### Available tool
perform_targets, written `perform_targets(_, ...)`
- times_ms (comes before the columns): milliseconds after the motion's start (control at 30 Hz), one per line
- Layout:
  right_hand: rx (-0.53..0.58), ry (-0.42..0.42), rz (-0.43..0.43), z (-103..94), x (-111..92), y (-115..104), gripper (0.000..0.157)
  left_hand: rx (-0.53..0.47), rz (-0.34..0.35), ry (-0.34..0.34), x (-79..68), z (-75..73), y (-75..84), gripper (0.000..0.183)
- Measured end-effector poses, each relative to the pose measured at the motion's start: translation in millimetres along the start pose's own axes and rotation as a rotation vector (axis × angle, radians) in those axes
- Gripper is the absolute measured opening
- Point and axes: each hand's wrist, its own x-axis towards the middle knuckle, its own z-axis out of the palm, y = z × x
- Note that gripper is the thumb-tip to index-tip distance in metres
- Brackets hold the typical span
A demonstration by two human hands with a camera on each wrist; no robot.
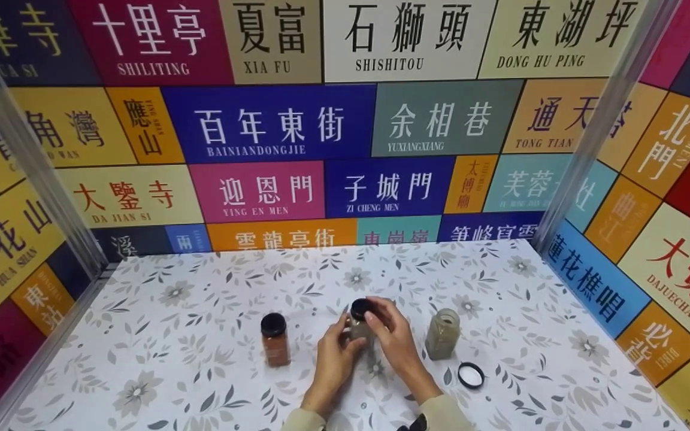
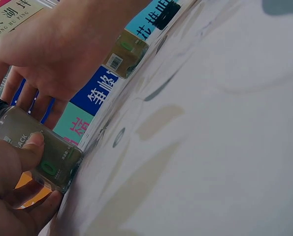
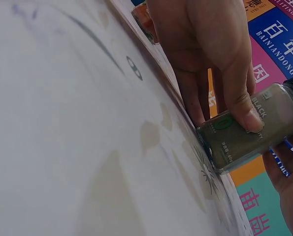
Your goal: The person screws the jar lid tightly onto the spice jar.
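One held jar (image 3: 274, 129): clear, grey-brown contents, roughly upright at the cloth (image 1: 201, 335); mostly hidden by fingers in the head view; contact of the base hard to confirm.
Black cap (image 1: 359, 307): at the top of the held jar, cropped in both wrist views; cannot tell whether screwed tight.
Left hand (image 1: 338, 352): gripping the lower part of the held jar, thumb laid across the print.
Right hand (image 1: 394, 335): pinching the black cap between thumb and fingers; cut off in its own wrist view.
Print on the held jar: "BLACK" legible from the right wrist, only "ACK" from the left, plus a green mark; partly covered by the thumb; smaller characters too fine to read for certain.
Open jar (image 1: 444, 336): right of the held jar, mouth uncovered; barcode and green mark visible only from the left wrist.
Loose lid (image 1: 471, 376): to the right and near side of the held jar, pale inside facing up.
Reddish jar (image 1: 275, 347): left of the held jar, black-topped, print unreadable; just a part showing from the right wrist.
Backdrop (image 1: 345, 120): beyond the held jar; "SHILITING", "XIA FU", "SHISHITOU", "BAINIANDONGJIE" readable under large Chinese characters; outer panels cropped.
Sleeves (image 1: 306, 421): on the near side of the held jar, mostly out of frame.
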Motion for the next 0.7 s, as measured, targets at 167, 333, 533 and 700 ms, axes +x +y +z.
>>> perform_targets(167,-0.004,-0.001,-0.006,-0.2,-0.7,-0.5,0.038,0.001,0.004,0.003,-0.7,0.0,-0.2,0.058)
perform_targets(333,-0.016,0.009,-0.011,-0.4,-1.3,-0.6,0.038,0.010,0.004,0.009,-0.9,0.1,-0.3,0.057)
perform_targets(533,-0.019,-0.003,-0.022,-0.6,-1.1,0.7,0.041,0.022,0.000,0.013,-1.2,0.3,-1.2,0.058)
perform_targets(700,-0.033,0.003,-0.033,-0.7,-0.5,1.4,0.040,0.020,0.004,0.016,-1.0,0.4,-0.8,0.058)
